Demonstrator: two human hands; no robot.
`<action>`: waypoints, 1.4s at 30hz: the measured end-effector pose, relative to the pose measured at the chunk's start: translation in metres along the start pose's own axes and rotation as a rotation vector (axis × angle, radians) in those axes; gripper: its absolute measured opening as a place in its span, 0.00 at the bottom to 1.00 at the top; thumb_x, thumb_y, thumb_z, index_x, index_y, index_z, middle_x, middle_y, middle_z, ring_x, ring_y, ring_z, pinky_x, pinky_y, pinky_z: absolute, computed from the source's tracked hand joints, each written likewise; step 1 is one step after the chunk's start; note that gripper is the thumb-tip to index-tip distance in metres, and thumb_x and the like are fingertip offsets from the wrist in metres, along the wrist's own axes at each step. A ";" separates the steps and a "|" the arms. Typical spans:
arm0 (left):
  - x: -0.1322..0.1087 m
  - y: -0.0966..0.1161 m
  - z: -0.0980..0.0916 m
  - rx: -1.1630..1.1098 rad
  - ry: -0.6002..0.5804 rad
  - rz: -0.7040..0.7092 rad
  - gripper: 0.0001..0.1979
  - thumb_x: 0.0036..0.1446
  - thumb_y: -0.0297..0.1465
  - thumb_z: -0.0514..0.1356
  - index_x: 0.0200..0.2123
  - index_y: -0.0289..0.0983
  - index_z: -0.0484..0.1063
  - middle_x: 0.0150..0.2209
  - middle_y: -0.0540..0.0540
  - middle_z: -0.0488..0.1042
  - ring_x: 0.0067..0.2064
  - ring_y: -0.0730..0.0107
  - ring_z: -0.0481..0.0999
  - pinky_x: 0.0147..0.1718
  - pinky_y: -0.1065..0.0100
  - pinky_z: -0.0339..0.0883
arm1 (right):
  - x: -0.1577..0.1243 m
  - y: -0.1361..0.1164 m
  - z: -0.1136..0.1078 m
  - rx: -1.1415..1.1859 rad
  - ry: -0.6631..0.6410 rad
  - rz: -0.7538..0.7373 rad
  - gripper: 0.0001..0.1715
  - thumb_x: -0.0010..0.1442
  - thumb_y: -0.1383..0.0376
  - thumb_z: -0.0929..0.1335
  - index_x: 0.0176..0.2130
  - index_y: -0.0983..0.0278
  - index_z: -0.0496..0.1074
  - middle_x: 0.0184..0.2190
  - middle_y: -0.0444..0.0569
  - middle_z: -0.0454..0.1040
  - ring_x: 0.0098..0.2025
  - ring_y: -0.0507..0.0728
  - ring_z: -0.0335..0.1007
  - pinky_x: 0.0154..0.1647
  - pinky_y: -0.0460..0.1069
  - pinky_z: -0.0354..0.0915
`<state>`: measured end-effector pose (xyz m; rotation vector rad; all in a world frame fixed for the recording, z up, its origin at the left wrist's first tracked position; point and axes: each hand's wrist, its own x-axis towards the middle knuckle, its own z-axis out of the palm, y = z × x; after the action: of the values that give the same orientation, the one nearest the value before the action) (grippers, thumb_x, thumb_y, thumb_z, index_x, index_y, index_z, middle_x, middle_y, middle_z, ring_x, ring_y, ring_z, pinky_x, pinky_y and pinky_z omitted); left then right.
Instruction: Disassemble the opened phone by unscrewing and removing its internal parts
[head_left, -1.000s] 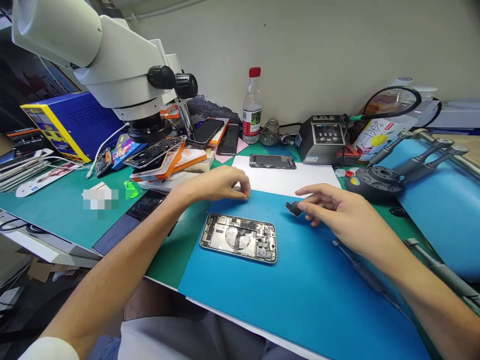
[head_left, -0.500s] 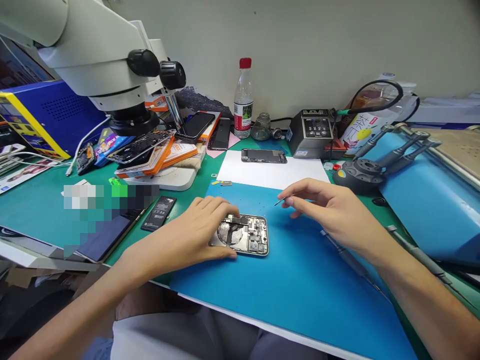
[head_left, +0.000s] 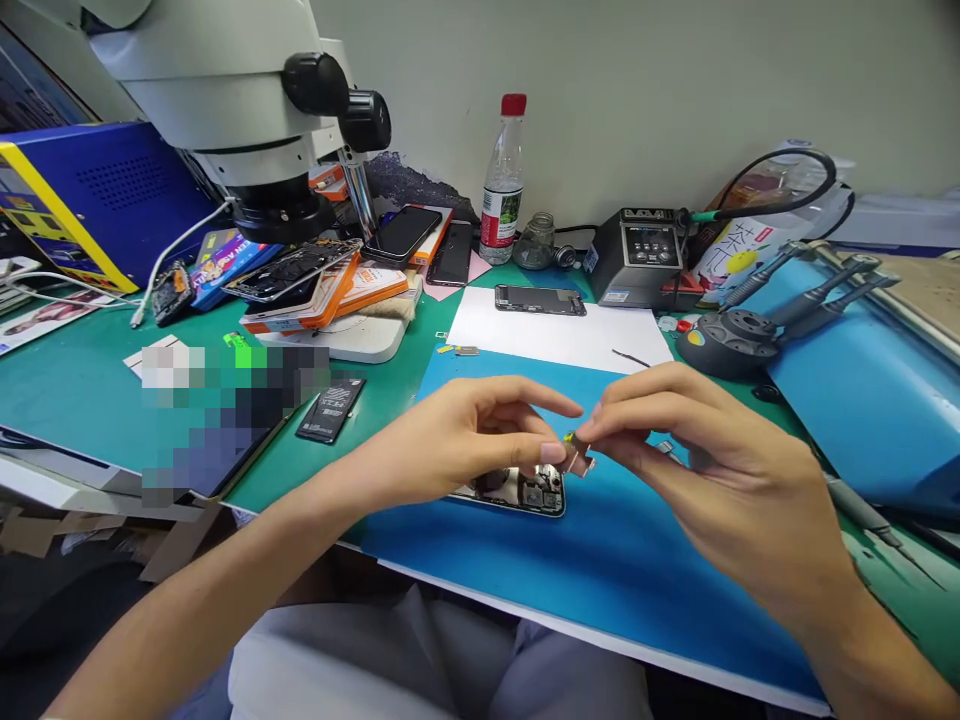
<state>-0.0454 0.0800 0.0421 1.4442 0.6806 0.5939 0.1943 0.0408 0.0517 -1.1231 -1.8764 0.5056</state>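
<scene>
My right hand pinches a small phone part, coppery with a yellow spot, between thumb and fingertips. From the other side comes my left hand, thumb and forefinger stretched apart, the thumb tip at the part's edge; whether it touches I cannot tell. Below the hands an opened phone housing lies on the blue mat, largely hidden by my left hand. A thin dark strip lies on the white paper, as does a phone screen. Small yellow and metal bits sit by the paper's near edge.
A phone battery lies left of the mat. A microscope overhangs stacked phones and boxes at the left. Behind stand a bottle, a glass jar and a control unit. A tool stand and pen-shaped tool are at right.
My left hand has come off the phone housing and moved right. The small coppery part is now in my right hand instead of the thin tool. A dark strip now lies on the paper.
</scene>
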 end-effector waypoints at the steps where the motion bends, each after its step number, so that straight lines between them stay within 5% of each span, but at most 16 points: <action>1: 0.001 0.000 0.002 -0.055 -0.019 -0.011 0.14 0.68 0.33 0.71 0.55 0.42 0.83 0.41 0.47 0.85 0.40 0.67 0.82 0.39 0.69 0.73 | -0.003 -0.001 0.001 -0.013 0.005 -0.031 0.06 0.69 0.61 0.76 0.39 0.47 0.85 0.39 0.43 0.81 0.41 0.56 0.79 0.41 0.51 0.73; 5: -0.004 -0.005 0.005 -0.068 0.070 -0.100 0.11 0.64 0.35 0.74 0.49 0.41 0.86 0.36 0.48 0.83 0.36 0.69 0.79 0.33 0.70 0.69 | -0.015 -0.002 0.003 -0.117 0.002 -0.054 0.07 0.72 0.62 0.74 0.45 0.47 0.85 0.42 0.43 0.83 0.41 0.55 0.80 0.42 0.50 0.74; 12: -0.026 -0.024 0.000 0.116 0.308 -0.133 0.09 0.69 0.40 0.71 0.40 0.41 0.83 0.44 0.48 0.86 0.44 0.67 0.81 0.40 0.69 0.71 | -0.053 0.014 0.001 -0.212 0.272 0.262 0.11 0.74 0.51 0.71 0.46 0.47 0.84 0.34 0.39 0.80 0.29 0.50 0.73 0.32 0.48 0.67; 15: -0.028 -0.022 0.002 0.166 0.288 -0.087 0.04 0.69 0.36 0.71 0.44 0.44 0.84 0.44 0.51 0.86 0.43 0.69 0.81 0.40 0.70 0.72 | -0.062 0.020 0.002 -0.279 0.292 0.290 0.13 0.74 0.48 0.70 0.46 0.47 0.84 0.33 0.38 0.80 0.29 0.50 0.73 0.33 0.49 0.66; 18: -0.027 -0.017 0.008 0.319 0.257 -0.052 0.12 0.70 0.31 0.69 0.53 0.51 0.86 0.41 0.56 0.85 0.41 0.71 0.81 0.40 0.71 0.71 | -0.064 0.020 0.005 -0.344 0.291 0.260 0.12 0.75 0.49 0.69 0.48 0.46 0.83 0.35 0.37 0.81 0.30 0.50 0.74 0.37 0.50 0.67; 24: -0.020 -0.017 0.018 0.446 0.256 -0.068 0.09 0.70 0.28 0.69 0.46 0.49 0.88 0.46 0.59 0.89 0.47 0.71 0.85 0.43 0.72 0.71 | -0.064 0.020 0.008 -0.396 0.271 0.177 0.11 0.76 0.54 0.69 0.52 0.45 0.82 0.38 0.35 0.82 0.34 0.49 0.76 0.45 0.48 0.69; 32: -0.013 -0.030 0.028 0.596 0.342 0.001 0.05 0.68 0.33 0.73 0.37 0.49 0.84 0.36 0.62 0.85 0.40 0.71 0.79 0.41 0.67 0.65 | -0.069 0.023 0.009 -0.409 0.267 0.123 0.10 0.76 0.58 0.70 0.52 0.45 0.82 0.39 0.33 0.81 0.37 0.48 0.77 0.44 0.46 0.68; 42: -0.010 -0.026 0.031 0.588 0.289 -0.062 0.06 0.69 0.33 0.72 0.36 0.50 0.83 0.38 0.63 0.85 0.44 0.68 0.78 0.45 0.63 0.62 | -0.071 0.027 0.008 -0.411 0.267 0.068 0.11 0.75 0.60 0.71 0.52 0.45 0.81 0.44 0.33 0.84 0.40 0.49 0.79 0.49 0.45 0.71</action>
<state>-0.0303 0.0502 0.0167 1.8874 1.1945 0.5849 0.2164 -0.0050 -0.0052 -1.4464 -1.7514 -0.0044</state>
